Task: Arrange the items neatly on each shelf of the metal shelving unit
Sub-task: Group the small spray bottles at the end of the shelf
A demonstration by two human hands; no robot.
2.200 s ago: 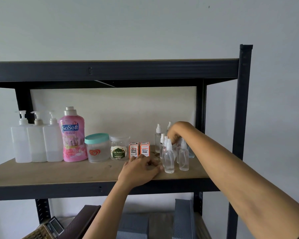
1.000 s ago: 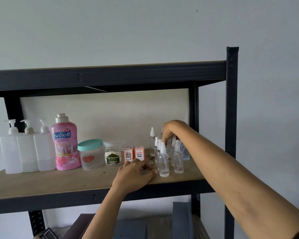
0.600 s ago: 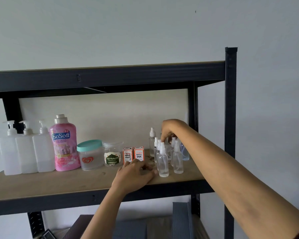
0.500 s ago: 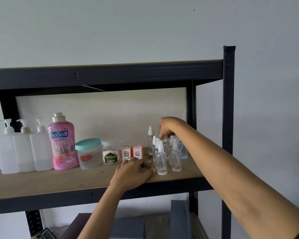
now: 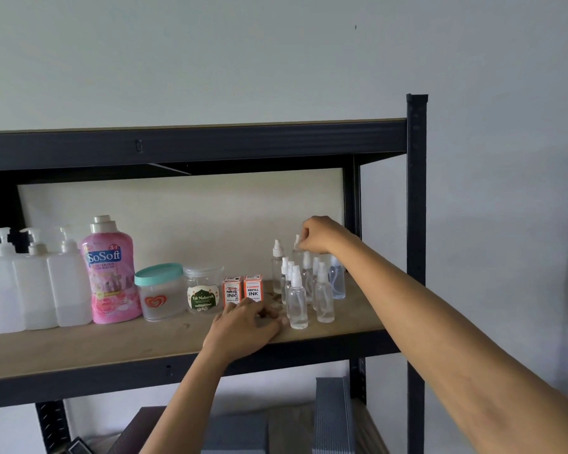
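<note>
Several small clear spray bottles [image 5: 297, 301] stand clustered at the right end of the wooden shelf board [image 5: 112, 342]. My right hand [image 5: 320, 235] reaches over the cluster and pinches the white cap of a back-row spray bottle [image 5: 296, 247]. My left hand [image 5: 246, 326] rests on the board in front of two orange ink boxes [image 5: 243, 290], fingers loosely curled beside the front bottle. What lies under its fingers is hidden.
Left of the boxes stand a labelled clear jar [image 5: 203, 294], a teal-lidded jar [image 5: 159, 291], a pink SoSoft bottle [image 5: 110, 270] and three white pump bottles [image 5: 35, 283]. The black upright post [image 5: 416, 257] bounds the shelf on the right. Grey boxes [image 5: 332, 417] sit on the shelf below.
My right hand has lifted slightly over the back row of spray bottles, still pinching a cap. My left hand has stayed on the board. The view shifted a little.
</note>
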